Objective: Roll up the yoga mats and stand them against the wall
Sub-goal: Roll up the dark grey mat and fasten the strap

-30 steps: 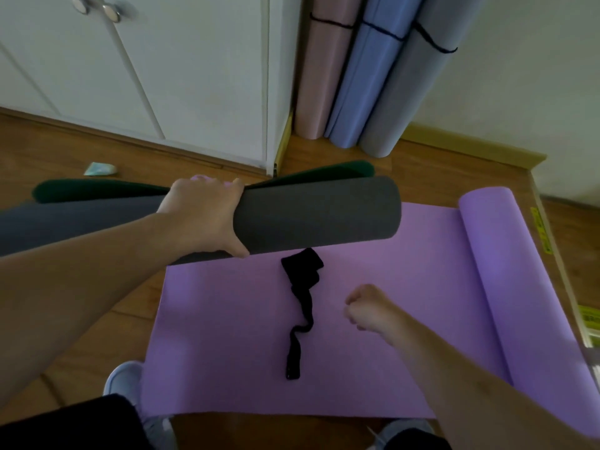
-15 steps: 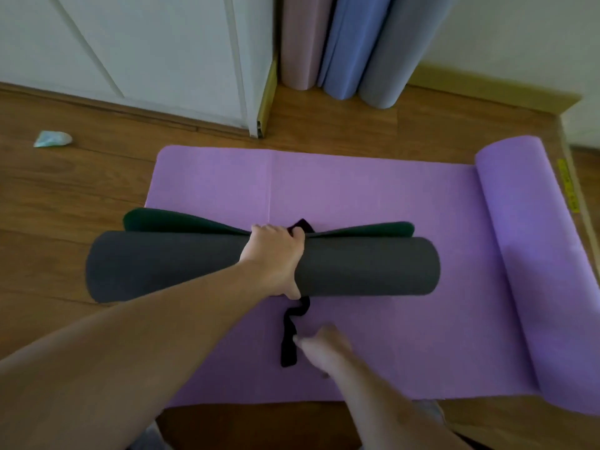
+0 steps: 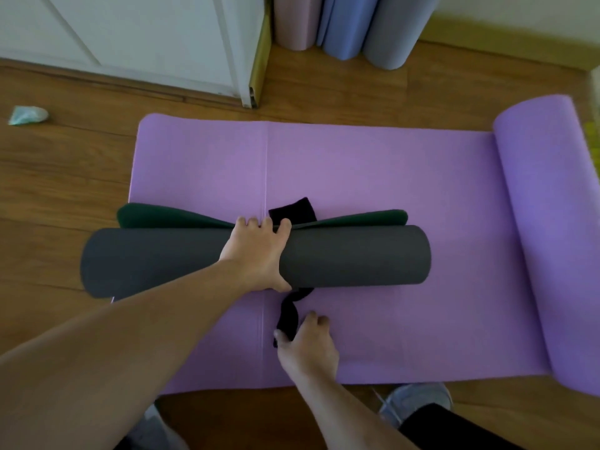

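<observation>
A rolled grey mat [image 3: 357, 254] with a dark green inner edge lies across a flat purple mat [image 3: 373, 170] on the wooden floor. My left hand [image 3: 256, 254] grips the roll at its middle, fingers curled over the top. A black strap [image 3: 290, 315] runs under the roll, one end showing behind it and the other in front. My right hand [image 3: 306, 345] pinches the strap's near end. The purple mat's right end is partly rolled [image 3: 545, 222].
Three rolled mats, pink [image 3: 293, 21], blue [image 3: 344, 26] and grey-blue [image 3: 394, 30], stand in the corner at the back. A white cabinet door [image 3: 146, 37] is at the back left. A small pale green scrap [image 3: 27, 114] lies on the floor. My shoes show at the bottom.
The grey roll came down from the air onto the purple mat, over the strap. My right hand reached forward and took the strap's near end. The camera tilted down.
</observation>
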Action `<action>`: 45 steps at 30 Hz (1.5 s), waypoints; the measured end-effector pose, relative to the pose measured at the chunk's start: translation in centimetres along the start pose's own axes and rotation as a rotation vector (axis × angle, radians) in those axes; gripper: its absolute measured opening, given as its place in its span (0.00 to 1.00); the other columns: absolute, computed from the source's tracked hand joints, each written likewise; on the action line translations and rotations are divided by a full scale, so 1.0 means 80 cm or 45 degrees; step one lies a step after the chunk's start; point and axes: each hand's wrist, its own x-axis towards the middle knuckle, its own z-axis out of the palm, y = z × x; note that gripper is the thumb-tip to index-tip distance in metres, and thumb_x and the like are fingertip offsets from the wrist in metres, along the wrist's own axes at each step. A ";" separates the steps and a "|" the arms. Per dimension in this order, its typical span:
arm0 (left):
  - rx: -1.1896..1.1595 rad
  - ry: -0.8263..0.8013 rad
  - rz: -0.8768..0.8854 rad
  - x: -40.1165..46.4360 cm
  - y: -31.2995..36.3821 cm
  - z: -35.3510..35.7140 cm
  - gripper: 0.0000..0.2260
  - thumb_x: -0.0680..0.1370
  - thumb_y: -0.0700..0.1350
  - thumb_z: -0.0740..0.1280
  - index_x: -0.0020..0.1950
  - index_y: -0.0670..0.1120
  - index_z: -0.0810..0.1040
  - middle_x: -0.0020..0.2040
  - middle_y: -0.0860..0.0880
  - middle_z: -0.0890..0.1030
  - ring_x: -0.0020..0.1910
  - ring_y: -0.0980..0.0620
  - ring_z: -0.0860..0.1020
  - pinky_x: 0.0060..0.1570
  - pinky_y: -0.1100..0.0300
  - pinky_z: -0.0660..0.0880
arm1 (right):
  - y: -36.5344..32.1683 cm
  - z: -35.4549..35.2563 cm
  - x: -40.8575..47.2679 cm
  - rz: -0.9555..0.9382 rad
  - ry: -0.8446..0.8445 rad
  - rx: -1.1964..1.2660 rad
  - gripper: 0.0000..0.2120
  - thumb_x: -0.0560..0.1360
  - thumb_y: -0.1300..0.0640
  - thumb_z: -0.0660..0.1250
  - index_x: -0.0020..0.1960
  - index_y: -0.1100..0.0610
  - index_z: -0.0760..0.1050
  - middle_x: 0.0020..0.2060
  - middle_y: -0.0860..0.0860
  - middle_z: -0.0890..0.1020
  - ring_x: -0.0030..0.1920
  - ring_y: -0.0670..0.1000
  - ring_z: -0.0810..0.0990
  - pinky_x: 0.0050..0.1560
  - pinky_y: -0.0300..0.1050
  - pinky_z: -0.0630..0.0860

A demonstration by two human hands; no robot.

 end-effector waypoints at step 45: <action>0.022 0.009 -0.050 -0.008 0.009 0.012 0.58 0.64 0.77 0.69 0.82 0.46 0.51 0.72 0.41 0.70 0.67 0.36 0.72 0.71 0.41 0.65 | 0.066 -0.100 -0.018 0.451 -1.127 0.487 0.04 0.81 0.61 0.72 0.55 0.62 0.83 0.43 0.55 0.87 0.36 0.49 0.85 0.41 0.46 0.85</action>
